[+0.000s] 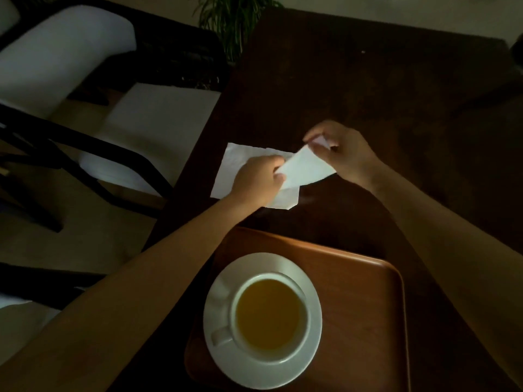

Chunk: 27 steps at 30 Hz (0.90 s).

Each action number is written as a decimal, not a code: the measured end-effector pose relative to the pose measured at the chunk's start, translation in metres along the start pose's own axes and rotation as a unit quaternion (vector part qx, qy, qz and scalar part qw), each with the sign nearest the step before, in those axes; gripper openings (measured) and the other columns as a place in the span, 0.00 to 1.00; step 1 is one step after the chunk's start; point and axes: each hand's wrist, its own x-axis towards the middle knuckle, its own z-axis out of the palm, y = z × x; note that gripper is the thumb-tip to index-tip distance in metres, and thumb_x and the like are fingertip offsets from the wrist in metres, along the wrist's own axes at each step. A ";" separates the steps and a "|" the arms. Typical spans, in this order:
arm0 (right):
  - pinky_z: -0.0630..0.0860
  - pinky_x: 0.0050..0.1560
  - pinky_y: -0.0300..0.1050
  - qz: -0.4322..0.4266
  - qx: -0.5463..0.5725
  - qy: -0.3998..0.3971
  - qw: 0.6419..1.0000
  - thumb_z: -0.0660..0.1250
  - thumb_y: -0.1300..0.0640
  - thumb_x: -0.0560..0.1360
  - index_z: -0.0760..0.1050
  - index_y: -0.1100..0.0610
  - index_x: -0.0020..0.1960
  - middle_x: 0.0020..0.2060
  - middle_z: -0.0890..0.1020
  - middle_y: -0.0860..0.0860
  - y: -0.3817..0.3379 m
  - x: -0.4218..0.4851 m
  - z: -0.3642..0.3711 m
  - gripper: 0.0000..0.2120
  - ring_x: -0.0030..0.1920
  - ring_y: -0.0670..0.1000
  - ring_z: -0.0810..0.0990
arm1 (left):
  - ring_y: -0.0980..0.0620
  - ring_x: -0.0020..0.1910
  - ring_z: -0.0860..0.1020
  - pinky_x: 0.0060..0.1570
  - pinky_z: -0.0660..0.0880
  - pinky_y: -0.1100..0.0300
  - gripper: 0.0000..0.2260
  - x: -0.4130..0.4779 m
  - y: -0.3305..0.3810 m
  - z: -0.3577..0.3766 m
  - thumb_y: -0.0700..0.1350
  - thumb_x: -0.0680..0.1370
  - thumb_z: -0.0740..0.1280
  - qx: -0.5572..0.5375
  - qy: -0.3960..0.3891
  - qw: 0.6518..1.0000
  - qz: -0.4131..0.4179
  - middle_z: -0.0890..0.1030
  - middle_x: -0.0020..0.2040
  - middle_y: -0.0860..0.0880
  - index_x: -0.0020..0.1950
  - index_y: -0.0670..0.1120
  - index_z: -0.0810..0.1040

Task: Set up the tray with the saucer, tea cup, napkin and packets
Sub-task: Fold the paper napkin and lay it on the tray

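Observation:
A white napkin (304, 168) lies on the dark table (368, 89) beyond the tray. My left hand (256, 181) presses on its middle and pinches the fold. My right hand (343, 152) grips the napkin's right corner and lifts it over to the left. The brown wooden tray (365, 295) sits nearer to me. On it a white saucer (312, 304) carries a white tea cup (268, 316) full of amber tea, its handle pointing to the lower left. No packets are visible.
White-cushioned chairs with black frames (85, 142) stand to the left of the table. A green potted plant (235, 24) is at the table's far left corner. The table's left edge runs diagonally beside my left forearm.

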 end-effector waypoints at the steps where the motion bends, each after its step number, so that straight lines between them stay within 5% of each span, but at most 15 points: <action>1: 0.70 0.50 0.39 0.030 0.034 0.003 0.999 0.63 0.56 0.75 0.74 0.55 0.57 0.52 0.77 0.49 -0.005 -0.001 -0.009 0.11 0.53 0.47 0.75 | 0.48 0.38 0.74 0.31 0.64 0.63 0.04 -0.001 0.007 -0.006 0.41 0.74 0.64 -0.041 0.008 0.999 -0.027 0.75 0.36 0.49 0.42 0.41 0.76; 4: 0.73 0.49 0.36 0.095 0.125 -0.008 0.988 0.65 0.54 0.74 0.72 0.55 0.60 0.53 0.79 0.47 -0.015 -0.015 -0.033 0.15 0.52 0.44 0.78 | 0.55 0.42 0.75 0.35 0.68 0.66 0.06 -0.013 0.034 -0.026 0.44 0.74 0.66 -0.152 -0.001 0.985 -0.082 0.78 0.43 0.51 0.49 0.44 0.78; 7: 0.79 0.42 0.34 0.115 0.218 -0.003 0.969 0.64 0.58 0.75 0.76 0.56 0.53 0.48 0.82 0.48 -0.022 -0.039 -0.054 0.08 0.45 0.42 0.82 | 0.59 0.45 0.76 0.37 0.69 0.68 0.09 -0.035 0.067 -0.038 0.45 0.74 0.67 -0.240 -0.046 0.964 -0.108 0.79 0.46 0.54 0.54 0.48 0.77; 11: 0.80 0.36 0.35 0.155 0.281 0.005 0.947 0.65 0.60 0.74 0.78 0.53 0.45 0.42 0.83 0.48 -0.024 -0.078 -0.076 0.04 0.41 0.44 0.84 | 0.59 0.48 0.77 0.39 0.71 0.70 0.21 -0.077 0.105 -0.023 0.42 0.73 0.69 -0.290 0.025 0.947 -0.138 0.77 0.56 0.54 0.64 0.52 0.70; 13: 0.79 0.32 0.34 0.176 0.242 -0.028 0.954 0.65 0.60 0.74 0.77 0.53 0.44 0.41 0.82 0.48 -0.019 -0.099 -0.078 0.04 0.40 0.44 0.83 | 0.63 0.46 0.74 0.39 0.68 0.74 0.27 -0.107 0.120 -0.002 0.42 0.73 0.69 -0.234 0.042 0.964 -0.119 0.73 0.56 0.58 0.69 0.55 0.63; 15: 0.79 0.29 0.34 0.195 0.171 -0.078 0.963 0.66 0.60 0.74 0.76 0.51 0.44 0.41 0.80 0.48 -0.013 -0.120 -0.072 0.04 0.39 0.46 0.81 | 0.62 0.56 0.71 0.45 0.66 0.76 0.30 -0.139 0.128 0.024 0.42 0.73 0.69 -0.187 0.042 0.978 -0.083 0.72 0.62 0.56 0.70 0.55 0.60; 22: 0.76 0.25 0.32 0.190 0.050 -0.148 0.969 0.65 0.59 0.74 0.74 0.50 0.41 0.40 0.77 0.48 0.016 -0.175 -0.028 0.06 0.33 0.45 0.81 | 0.63 0.56 0.66 0.44 0.61 0.84 0.26 -0.206 0.123 0.078 0.43 0.75 0.66 -0.097 -0.041 0.991 -0.088 0.70 0.65 0.50 0.70 0.50 0.59; 27: 0.75 0.29 0.34 0.159 -0.050 -0.117 0.979 0.64 0.58 0.74 0.76 0.57 0.48 0.45 0.80 0.54 0.029 -0.192 -0.008 0.04 0.39 0.50 0.80 | 0.54 0.69 0.66 0.64 0.66 0.66 0.26 -0.213 0.127 0.095 0.44 0.77 0.64 -0.032 -0.067 0.991 -0.114 0.66 0.71 0.49 0.72 0.48 0.57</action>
